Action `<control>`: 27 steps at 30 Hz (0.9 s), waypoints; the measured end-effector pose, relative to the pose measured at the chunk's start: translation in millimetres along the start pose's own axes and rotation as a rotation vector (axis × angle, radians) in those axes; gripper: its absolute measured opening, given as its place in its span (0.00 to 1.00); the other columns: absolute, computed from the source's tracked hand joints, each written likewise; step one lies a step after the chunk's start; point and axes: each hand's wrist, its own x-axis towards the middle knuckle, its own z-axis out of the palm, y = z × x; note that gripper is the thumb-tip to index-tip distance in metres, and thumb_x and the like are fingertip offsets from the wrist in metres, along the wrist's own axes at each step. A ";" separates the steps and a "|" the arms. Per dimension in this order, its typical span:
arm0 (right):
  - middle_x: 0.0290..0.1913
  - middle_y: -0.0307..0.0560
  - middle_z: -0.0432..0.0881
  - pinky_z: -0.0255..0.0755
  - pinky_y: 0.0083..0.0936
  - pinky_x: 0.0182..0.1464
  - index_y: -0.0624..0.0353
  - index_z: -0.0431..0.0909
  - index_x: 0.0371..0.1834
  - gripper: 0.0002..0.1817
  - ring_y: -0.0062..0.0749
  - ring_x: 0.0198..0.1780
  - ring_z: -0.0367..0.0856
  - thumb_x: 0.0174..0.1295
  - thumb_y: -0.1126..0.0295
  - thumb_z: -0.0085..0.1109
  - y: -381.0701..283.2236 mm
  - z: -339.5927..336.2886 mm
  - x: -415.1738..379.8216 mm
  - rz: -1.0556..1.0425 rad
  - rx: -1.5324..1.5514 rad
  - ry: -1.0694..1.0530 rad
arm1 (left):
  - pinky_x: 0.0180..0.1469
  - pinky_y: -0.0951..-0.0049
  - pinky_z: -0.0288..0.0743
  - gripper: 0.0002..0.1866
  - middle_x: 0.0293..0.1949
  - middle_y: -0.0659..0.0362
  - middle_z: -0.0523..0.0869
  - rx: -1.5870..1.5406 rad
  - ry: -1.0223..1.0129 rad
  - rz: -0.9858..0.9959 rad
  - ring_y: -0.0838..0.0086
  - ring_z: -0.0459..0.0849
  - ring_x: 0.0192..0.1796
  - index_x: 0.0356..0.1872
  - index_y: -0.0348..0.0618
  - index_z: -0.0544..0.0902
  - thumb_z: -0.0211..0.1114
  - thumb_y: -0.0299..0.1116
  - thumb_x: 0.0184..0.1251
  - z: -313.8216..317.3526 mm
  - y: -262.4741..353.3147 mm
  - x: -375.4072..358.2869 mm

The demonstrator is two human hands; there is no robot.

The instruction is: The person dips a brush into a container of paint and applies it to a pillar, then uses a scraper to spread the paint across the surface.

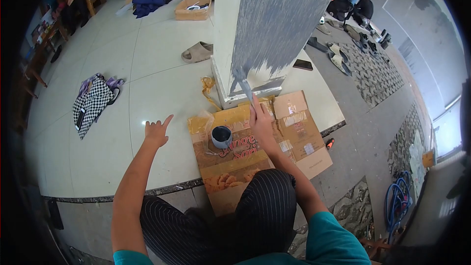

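Note:
My right hand (262, 120) is wrapped round the handle of a paintbrush (245, 86). The brush's bristles touch the lower part of a square pillar (284, 15), whose front face carries streaky grey paint down to a ragged edge over white. Below it, a small cup of dark grey paint (222, 142) stands on flattened cardboard (225, 169). My left hand (156, 133) hovers over the pale tiles to the left of the cardboard, holding nothing. Its index finger is stretched out and its other fingers are partly bent.
A phone (302, 64) lies on the ledge right of the pillar. A slipper (197, 52) and torn tape (209, 91) are by its left side. A checkered cloth bag (92, 105) rests on the tiles. Sandals (338, 59) and a blue hose (397, 201) lie on the right. A person (77, 0) sits far left.

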 end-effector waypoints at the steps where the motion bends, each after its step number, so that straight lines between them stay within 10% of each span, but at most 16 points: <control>1: 0.33 0.62 0.76 0.72 0.45 0.35 0.53 0.68 0.70 0.25 0.57 0.32 0.77 0.70 0.68 0.54 -2.0 3.5 4.1 -0.011 0.009 0.029 | 0.67 0.45 0.63 0.51 0.54 0.50 0.82 -0.012 0.000 0.006 0.58 0.83 0.56 0.78 0.70 0.39 0.68 0.45 0.62 -1.7 1.0 -0.5; 7: 0.34 0.61 0.76 0.71 0.45 0.33 0.49 0.68 0.71 0.25 0.55 0.31 0.77 0.70 0.68 0.54 46.4 29.2 -42.7 0.139 -0.171 -0.240 | 0.64 0.52 0.63 0.51 0.54 0.53 0.82 0.013 0.032 -0.011 0.60 0.83 0.53 0.78 0.71 0.39 0.67 0.45 0.62 -0.7 -3.4 -4.8; 27: 0.35 0.60 0.77 0.72 0.48 0.33 0.46 0.67 0.72 0.26 0.56 0.32 0.79 0.70 0.68 0.54 26.5 11.0 -40.8 0.073 -0.080 -0.143 | 0.65 0.50 0.64 0.51 0.54 0.52 0.82 0.011 0.003 -0.025 0.59 0.83 0.54 0.78 0.71 0.39 0.67 0.46 0.62 2.7 -10.0 -5.0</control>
